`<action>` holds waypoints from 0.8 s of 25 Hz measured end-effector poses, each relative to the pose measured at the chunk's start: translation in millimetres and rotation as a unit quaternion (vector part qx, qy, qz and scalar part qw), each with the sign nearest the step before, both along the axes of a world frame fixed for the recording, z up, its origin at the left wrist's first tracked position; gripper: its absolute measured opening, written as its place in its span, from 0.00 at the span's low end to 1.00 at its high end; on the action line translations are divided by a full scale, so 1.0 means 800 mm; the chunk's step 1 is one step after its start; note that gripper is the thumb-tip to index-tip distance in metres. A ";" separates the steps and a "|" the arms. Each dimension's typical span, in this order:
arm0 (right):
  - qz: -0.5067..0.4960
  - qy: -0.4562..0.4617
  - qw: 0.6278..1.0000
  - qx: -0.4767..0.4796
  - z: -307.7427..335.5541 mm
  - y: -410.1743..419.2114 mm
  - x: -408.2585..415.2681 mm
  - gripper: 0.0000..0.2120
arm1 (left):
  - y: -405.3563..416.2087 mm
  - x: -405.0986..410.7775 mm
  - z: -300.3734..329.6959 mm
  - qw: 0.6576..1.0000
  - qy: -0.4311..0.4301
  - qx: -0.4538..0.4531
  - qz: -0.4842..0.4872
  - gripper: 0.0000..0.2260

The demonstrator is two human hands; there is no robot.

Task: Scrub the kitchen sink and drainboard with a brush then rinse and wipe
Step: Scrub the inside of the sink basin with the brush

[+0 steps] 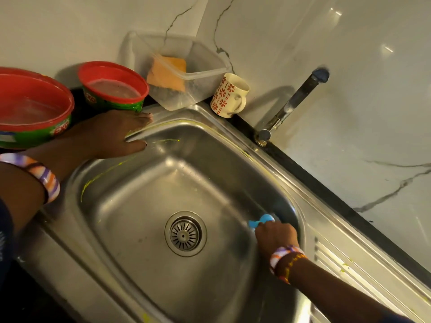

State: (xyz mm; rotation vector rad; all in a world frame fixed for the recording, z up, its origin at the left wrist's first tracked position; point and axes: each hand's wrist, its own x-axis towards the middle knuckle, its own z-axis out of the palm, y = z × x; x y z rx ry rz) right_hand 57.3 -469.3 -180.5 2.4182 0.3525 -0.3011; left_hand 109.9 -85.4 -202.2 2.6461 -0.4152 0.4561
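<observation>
Steel sink point(140, 206): left hand point(112, 136) flat, fingers straight, bracing on the rim, holding nothing. Yellow streaks beside it unscrubbed. Right hand point(276, 236) grips blue brush point(261, 221) against the basin's right wall; advise short firm strokes, working leftward toward streaks.

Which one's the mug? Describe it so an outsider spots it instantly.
Start at the steel sink and follow its back rim toward the tap. The mug stands on the dark ledge between the tap and a clear plastic container. It is the only cream cup with red flower prints and a handle.
</observation>
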 end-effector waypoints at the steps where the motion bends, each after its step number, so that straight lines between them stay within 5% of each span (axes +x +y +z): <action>1: -0.020 -0.009 1.000 0.011 -0.006 -0.003 -0.004 0.14 | 0.000 0.000 0.001 1.000 0.002 -0.001 0.003 0.38; 4: 0.000 -0.030 0.999 0.021 -0.040 0.015 -0.001 0.18 | -0.003 -0.001 0.007 1.000 -0.004 0.002 -0.002 0.38; 9: 0.177 -0.070 0.981 0.037 -0.061 0.040 0.058 0.17 | -0.005 -0.002 0.007 1.000 -0.002 -0.026 -0.007 0.38; 12: 0.096 -0.066 0.993 -0.004 -0.011 0.025 0.027 0.10 | -0.002 -0.003 0.008 0.999 0.002 -0.040 -0.003 0.39; 15: 0.027 -0.008 1.000 0.008 -0.002 -0.008 0.003 0.15 | -0.004 -0.002 0.005 1.000 0.002 -0.031 -0.005 0.40; 20: 0.127 -0.074 0.987 0.064 -0.047 0.039 0.042 0.18 | -0.003 -0.001 0.005 1.000 -0.006 -0.029 0.001 0.38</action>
